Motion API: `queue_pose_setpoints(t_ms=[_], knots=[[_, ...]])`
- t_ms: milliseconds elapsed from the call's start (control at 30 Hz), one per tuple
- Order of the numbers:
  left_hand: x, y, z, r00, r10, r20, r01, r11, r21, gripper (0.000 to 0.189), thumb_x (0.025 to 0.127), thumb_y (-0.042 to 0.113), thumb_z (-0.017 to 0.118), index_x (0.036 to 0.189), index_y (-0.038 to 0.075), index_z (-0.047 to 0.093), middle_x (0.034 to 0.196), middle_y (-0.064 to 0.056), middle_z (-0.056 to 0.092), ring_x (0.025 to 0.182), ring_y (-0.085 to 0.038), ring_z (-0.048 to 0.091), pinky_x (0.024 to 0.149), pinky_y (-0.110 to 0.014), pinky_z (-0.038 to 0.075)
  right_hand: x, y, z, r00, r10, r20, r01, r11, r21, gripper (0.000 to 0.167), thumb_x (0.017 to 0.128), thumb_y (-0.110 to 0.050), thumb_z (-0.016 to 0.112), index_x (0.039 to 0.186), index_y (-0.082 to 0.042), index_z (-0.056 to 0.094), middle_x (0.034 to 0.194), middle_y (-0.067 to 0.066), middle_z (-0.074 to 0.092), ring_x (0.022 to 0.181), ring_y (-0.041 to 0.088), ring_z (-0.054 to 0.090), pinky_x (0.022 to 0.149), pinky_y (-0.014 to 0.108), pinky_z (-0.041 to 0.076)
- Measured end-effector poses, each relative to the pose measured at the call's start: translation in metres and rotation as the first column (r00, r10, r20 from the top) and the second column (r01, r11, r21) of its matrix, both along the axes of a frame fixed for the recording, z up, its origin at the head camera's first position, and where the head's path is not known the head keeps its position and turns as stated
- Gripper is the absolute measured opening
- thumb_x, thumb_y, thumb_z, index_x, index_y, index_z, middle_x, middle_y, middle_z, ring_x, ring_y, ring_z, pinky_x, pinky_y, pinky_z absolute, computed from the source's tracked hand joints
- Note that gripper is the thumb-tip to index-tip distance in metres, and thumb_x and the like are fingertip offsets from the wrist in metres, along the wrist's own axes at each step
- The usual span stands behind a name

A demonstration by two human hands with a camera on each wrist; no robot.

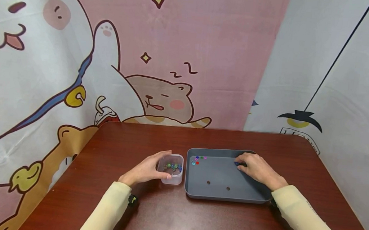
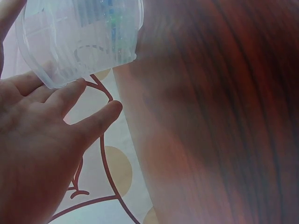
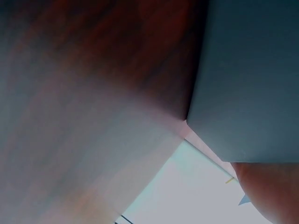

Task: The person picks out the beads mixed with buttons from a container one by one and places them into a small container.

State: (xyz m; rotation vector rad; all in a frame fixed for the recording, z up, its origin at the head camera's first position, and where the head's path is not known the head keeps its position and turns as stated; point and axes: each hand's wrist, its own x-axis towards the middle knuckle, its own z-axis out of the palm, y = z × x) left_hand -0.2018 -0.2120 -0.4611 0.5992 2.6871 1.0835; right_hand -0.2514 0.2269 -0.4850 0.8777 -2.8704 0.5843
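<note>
My left hand (image 1: 147, 168) holds a clear plastic tub (image 1: 171, 182), thumb on the near side and fingers on the far side. Small green and blue marble-like pieces (image 1: 174, 167) lie inside the tub. In the left wrist view the same tub (image 2: 79, 51) stands against the spread fingers. Over the right part of a grey tray (image 1: 223, 196), my right hand (image 1: 258, 167) has thumb and forefinger bent at a small dark blue piece (image 1: 236, 164). The fingertips partly hide that piece. The right wrist view shows mostly the tray's outer wall (image 3: 247, 84) and a bit of the hand.
At the tray's far left corner lie several small coloured rings and dots (image 1: 197, 163). Two small brown pieces (image 1: 208, 182) lie toward its near side. Tub and tray stand side by side on a reddish-brown wooden table (image 1: 163, 214). Behind the table hangs a cartoon-printed cloth (image 1: 208, 59).
</note>
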Motion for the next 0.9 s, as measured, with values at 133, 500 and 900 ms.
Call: queue_pose_setpoints(t_ms=[133, 500, 900], knots=[[0.000, 0.000, 0.000, 1.000, 0.007, 0.005, -0.007, 1.000, -0.004, 0.097, 0.079, 0.050, 0.088, 0.159, 0.019, 0.042, 0.161, -0.002, 0.042, 0.140, -0.024, 0.046, 0.117, -0.055, 0.035, -0.001, 0.000, -0.001, 1.000, 0.004, -0.001, -0.004, 1.000, -0.005, 0.020, 0.090, -0.005, 0.079, 0.110, -0.004, 0.078, 0.105, 0.008, 0.074, 0.096, 0.027, 0.070, 0.083, 0.049, 0.056], [0.000, 0.000, -0.001, 1.000, 0.009, -0.002, -0.009, 1.000, 0.003, 0.096, 0.080, 0.047, 0.088, 0.159, 0.018, 0.042, 0.160, -0.003, 0.043, 0.139, -0.025, 0.047, 0.116, -0.057, 0.036, 0.000, 0.000, 0.000, 1.000, 0.001, -0.011, -0.001, 1.000, 0.004, 0.014, 0.091, -0.006, 0.079, 0.105, -0.006, 0.078, 0.101, 0.004, 0.074, 0.093, 0.024, 0.069, 0.080, 0.047, 0.057], [0.001, 0.000, 0.001, 1.000, -0.001, -0.004, 0.002, 1.000, 0.007, 0.095, 0.081, 0.048, 0.087, 0.159, 0.016, 0.042, 0.160, -0.006, 0.043, 0.140, -0.028, 0.046, 0.116, -0.058, 0.035, 0.006, 0.003, 0.017, 0.999, -0.020, -0.027, 0.019, 0.999, -0.049, 0.018, 0.093, -0.008, 0.078, 0.110, -0.004, 0.077, 0.105, 0.006, 0.073, 0.097, 0.027, 0.070, 0.080, 0.048, 0.058]])
